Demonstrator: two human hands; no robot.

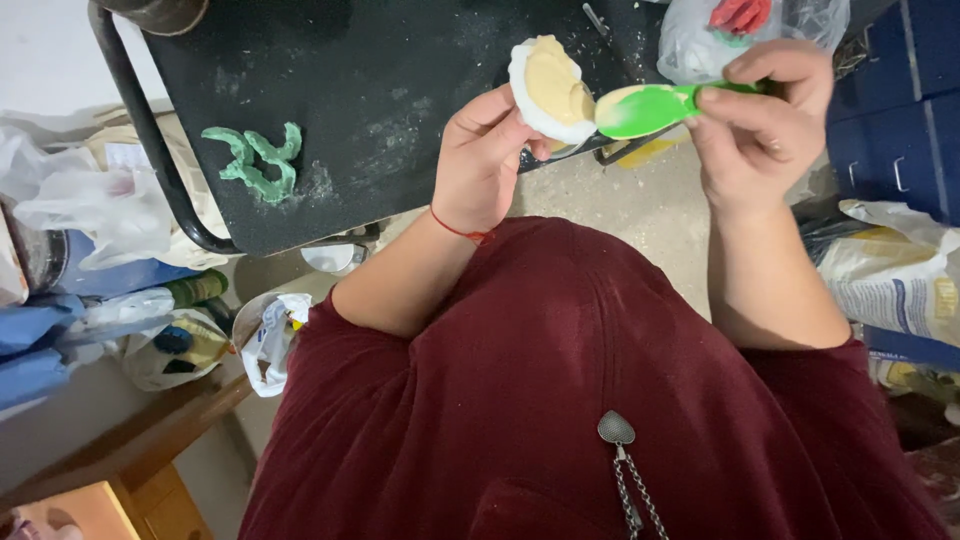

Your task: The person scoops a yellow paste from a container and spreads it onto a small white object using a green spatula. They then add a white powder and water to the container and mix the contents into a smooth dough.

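Observation:
My left hand (pixel 485 155) holds a round white piece of dough (pixel 548 92) heaped with pale beige filling, just above the edge of a dark floured tray (pixel 380 90). My right hand (pixel 765 115) grips the handle of a green plastic spoon (pixel 645 108). The spoon's bowl touches the filling on the dough's right side. A thin red string circles my left wrist. A dark red garment covers my lap below both hands.
Green twisted dough shapes (pixel 258 160) lie on the tray's left part. A clear bag with something red (pixel 735 25) sits at the top right. Plastic bags and containers (pixel 110 260) crowd the floor at left, with paper sacks (pixel 895 275) at right.

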